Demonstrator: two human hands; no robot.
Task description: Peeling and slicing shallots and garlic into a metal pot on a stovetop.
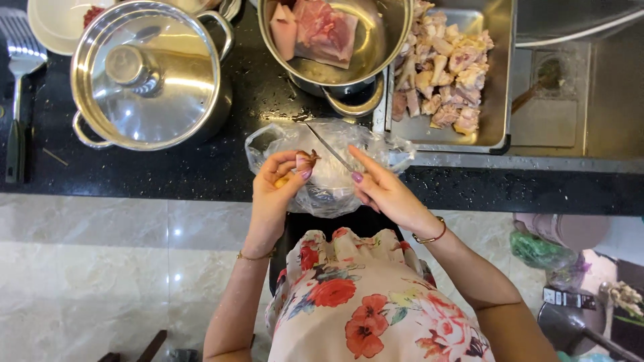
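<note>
My left hand [276, 189] holds a small shallot [306, 161] with reddish-brown papery skin, pinched between thumb and fingers. In my right hand [380, 188] is a thin knife [329, 149] whose blade points up and left toward the shallot. Both hands hover over a clear plastic bag [268, 144] lying open at the front edge of the black counter [168, 171]. The knife's handle is hidden inside my right palm.
A lidded steel pot [147, 74] stands at the left. Behind the bag, a steel pot [382, 47] holds raw meat; a steel tray [496, 87] of chopped chicken lies right of it. A spatula [20, 67] lies far left. The sink [577, 80] is at right.
</note>
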